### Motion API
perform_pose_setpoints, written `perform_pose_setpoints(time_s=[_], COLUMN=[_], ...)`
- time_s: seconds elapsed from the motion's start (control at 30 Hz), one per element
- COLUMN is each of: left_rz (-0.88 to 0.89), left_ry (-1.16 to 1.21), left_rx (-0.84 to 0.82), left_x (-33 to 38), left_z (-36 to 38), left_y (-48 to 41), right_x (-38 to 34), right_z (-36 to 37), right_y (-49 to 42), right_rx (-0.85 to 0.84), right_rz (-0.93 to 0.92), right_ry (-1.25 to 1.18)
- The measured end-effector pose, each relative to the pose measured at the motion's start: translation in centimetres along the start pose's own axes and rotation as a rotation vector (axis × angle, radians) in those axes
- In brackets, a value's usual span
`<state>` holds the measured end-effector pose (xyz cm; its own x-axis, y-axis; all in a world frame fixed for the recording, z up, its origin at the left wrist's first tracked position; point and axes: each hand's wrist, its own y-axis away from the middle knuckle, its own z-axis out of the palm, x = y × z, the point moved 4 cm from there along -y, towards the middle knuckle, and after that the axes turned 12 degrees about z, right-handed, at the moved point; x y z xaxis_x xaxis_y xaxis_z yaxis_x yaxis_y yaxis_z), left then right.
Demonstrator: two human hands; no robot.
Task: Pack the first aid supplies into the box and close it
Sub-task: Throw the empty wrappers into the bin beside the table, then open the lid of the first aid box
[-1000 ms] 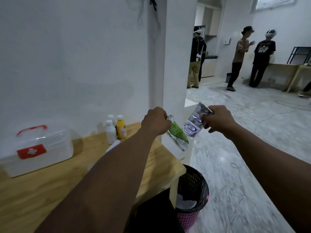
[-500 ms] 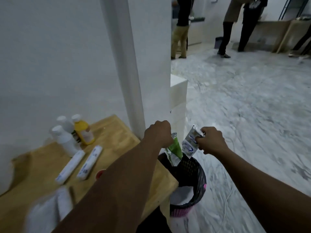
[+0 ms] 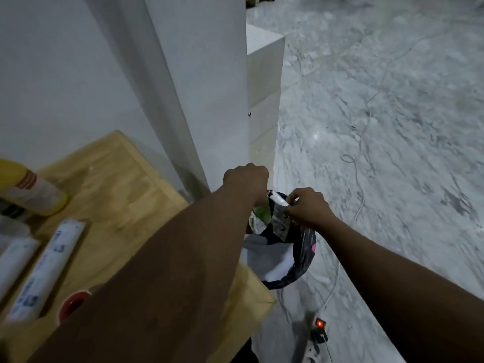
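Hands first, from your head camera: your left hand [image 3: 246, 179] is closed on a green-and-silver wrapper [image 3: 258, 218], your right hand [image 3: 305, 209] pinches a silver wrapper [image 3: 280, 221], both above the black-lined bin [image 3: 305, 258] just off the desk's right edge. On the wooden desk [image 3: 123, 184], two white tubes [image 3: 45, 268] lie near the left edge, a yellow bottle [image 3: 28, 188] behind them. First aid box: out of view.

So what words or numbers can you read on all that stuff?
None can be read for sure.
White tubes on the table: blue print, too blurred.
Yellow bottle: striped label, no letters legible.
Wrappers held over the bin: blue marks, unreadable.
White pillar: a small dark scribble, too small to read.
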<state>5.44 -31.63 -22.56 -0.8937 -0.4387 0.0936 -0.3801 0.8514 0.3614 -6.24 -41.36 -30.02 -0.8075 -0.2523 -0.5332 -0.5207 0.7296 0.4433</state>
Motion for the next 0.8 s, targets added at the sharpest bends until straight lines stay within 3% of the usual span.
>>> perform_pose_setpoints(time_s=[0.27, 0.6, 0.8], left_rz=[-0.028, -0.102, -0.243], left_ry=[0.053, 0.151, 0.131], left_rx=[0.024, 0.267, 0.473], left_x=[0.0, 0.0, -3.4], left_z=[-1.9, -11.4, -14.7], left_y=[3.0, 15.9, 28.0], right_x=[-1.6, -11.4, -18.6], right_z=[-2.4, -10.3, -9.7], right_y=[2.3, 14.0, 23.5], right_rx=[-0.045, 0.016, 0.019], right_rz=[-0.055, -0.295, -0.512], right_ry=[-0.016, -0.138, -0.157])
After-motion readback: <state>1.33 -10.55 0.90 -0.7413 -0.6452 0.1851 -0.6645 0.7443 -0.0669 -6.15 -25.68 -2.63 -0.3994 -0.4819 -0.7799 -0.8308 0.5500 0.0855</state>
